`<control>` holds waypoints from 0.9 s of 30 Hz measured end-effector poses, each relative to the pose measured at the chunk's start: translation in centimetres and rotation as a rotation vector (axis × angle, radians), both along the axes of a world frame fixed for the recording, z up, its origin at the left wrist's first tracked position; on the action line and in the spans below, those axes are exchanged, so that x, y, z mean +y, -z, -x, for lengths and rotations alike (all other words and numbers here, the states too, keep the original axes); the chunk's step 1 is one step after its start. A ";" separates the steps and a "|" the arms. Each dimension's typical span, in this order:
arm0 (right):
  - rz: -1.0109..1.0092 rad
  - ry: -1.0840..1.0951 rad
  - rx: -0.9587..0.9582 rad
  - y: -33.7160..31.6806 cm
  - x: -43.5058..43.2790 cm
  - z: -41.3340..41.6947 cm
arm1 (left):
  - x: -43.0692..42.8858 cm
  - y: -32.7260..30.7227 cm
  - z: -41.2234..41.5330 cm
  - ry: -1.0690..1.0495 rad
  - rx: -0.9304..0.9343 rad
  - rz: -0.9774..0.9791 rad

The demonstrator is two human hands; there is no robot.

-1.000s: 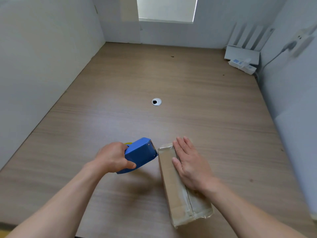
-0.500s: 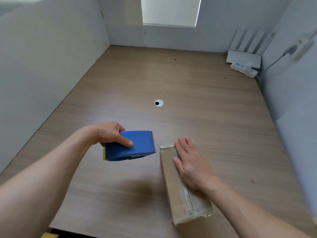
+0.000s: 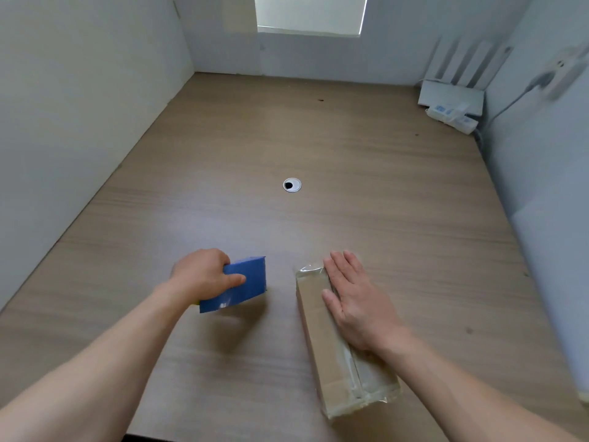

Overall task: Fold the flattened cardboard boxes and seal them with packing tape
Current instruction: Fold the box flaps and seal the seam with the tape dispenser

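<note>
Taped cardboard box (image 3: 314, 320): your right hand (image 3: 357, 304) flat on top, fingers straight. Left of it: your left hand (image 3: 200, 274), fingers curled round blue tape dispenser (image 3: 248, 287).

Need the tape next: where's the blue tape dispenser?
Head view, low and left of centre: the blue tape dispenser is gripped in the left hand, clear of the cardboard box to its right.

Dispenser (image 3: 248, 282) left of box (image 3: 314, 317), perhaps on desk (image 3: 318, 138)
</note>
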State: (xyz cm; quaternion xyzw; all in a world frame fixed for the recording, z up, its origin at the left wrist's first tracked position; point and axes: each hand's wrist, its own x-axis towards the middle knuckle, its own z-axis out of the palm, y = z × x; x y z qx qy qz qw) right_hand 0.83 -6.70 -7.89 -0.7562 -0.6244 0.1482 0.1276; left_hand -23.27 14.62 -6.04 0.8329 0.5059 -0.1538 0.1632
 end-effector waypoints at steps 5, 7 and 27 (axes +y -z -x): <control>0.003 0.007 0.007 -0.1 0.0 0.0 | -3.8 4.0 2.3 -0.057 -0.069 -0.133; 0.009 0.003 0.007 -0.1 0.0 0.0 | -5.4 4.6 2.8 -0.096 -0.087 -0.049; -0.165 0.212 0.401 -1.0 3.5 -1.8 | -12.7 1.3 -12.2 -0.614 -1.001 0.266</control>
